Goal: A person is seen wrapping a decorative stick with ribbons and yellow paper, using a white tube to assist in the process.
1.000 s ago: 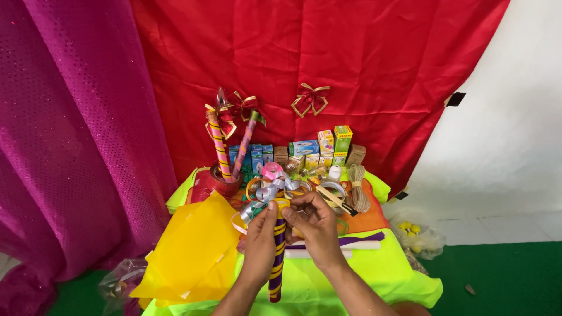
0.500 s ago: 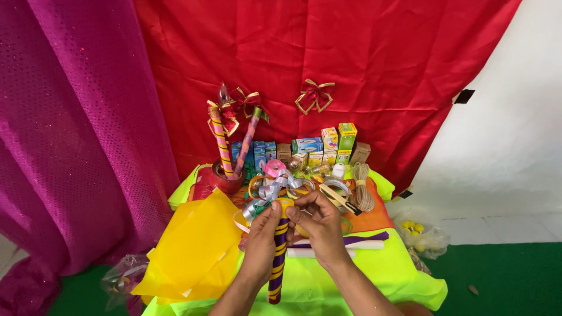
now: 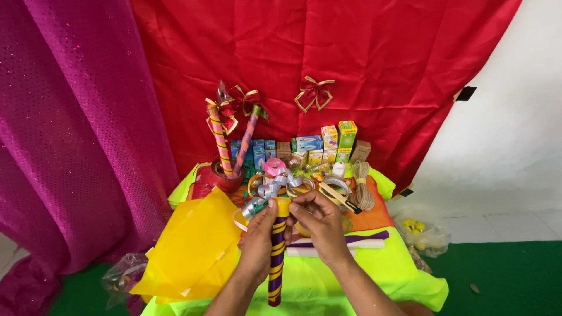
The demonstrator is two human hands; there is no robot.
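While I look down from left to right, I first see a pink sparkly curtain [image 3: 64, 146] hanging at the far left. Next to it, big yellow paper sheets [image 3: 193, 246] lie on the left part of my desk [image 3: 363, 281], which has a bright green-yellow cover. Behind the sheets, a red pot [image 3: 213, 178] holds two striped paper rolls [image 3: 221, 143] with bows on top.

My left hand [image 3: 257, 243] is closed around a purple and yellow striped tube [image 3: 276, 257]. The tube stands almost straight up in front of me, above the near edge of the desk. A silver curly ribbon bow [image 3: 270, 190] sits at the top of the tube. My right hand [image 3: 319, 225] is curled too, and its fingertips pinch the top end of the tube, just under the bow.

Behind my hands are ribbon rolls [image 3: 260, 182] and a row of small coloured boxes [image 3: 316, 146]. A red cloth [image 3: 351, 58] with a small red and gold bow [image 3: 315, 93] hangs at the back. To the right, a bundle of string [image 3: 363, 187] lies on orange paper [image 3: 369, 216]. Far right, a clear bag with little yellow balls [image 3: 418, 228] sits on the floor.
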